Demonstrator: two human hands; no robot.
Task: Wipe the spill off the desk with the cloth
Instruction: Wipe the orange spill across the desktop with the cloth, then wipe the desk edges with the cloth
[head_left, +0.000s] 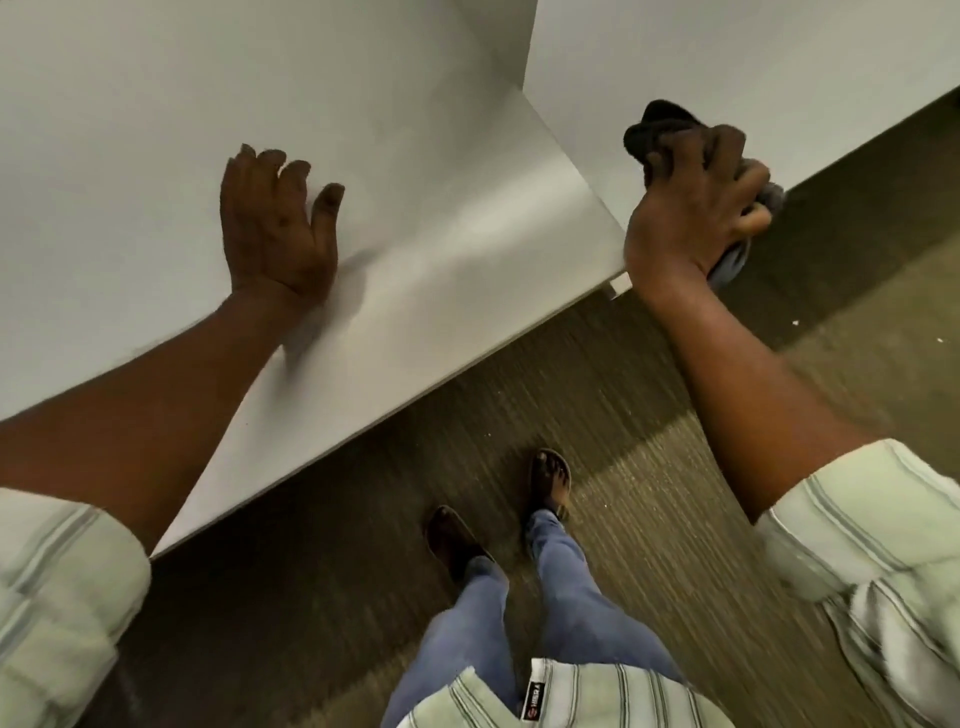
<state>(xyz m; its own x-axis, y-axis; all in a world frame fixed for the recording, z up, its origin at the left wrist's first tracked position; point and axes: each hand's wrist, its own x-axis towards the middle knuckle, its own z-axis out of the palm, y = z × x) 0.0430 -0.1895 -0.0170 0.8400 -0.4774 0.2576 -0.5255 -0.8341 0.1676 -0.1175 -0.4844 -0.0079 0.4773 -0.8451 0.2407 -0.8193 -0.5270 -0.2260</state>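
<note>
Right hand (696, 208) clenches bunched cloth (660, 132); left hand (275, 228) flat on desk (441, 249).

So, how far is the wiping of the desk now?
No spill shows on the white desk, so the wiping may be done. The right hand grips the bunched cloth at the desk's corner; the left hand rests flat on top. Nothing visibly remains.

Waistband label (535, 695) (lettering too blurred)
</note>
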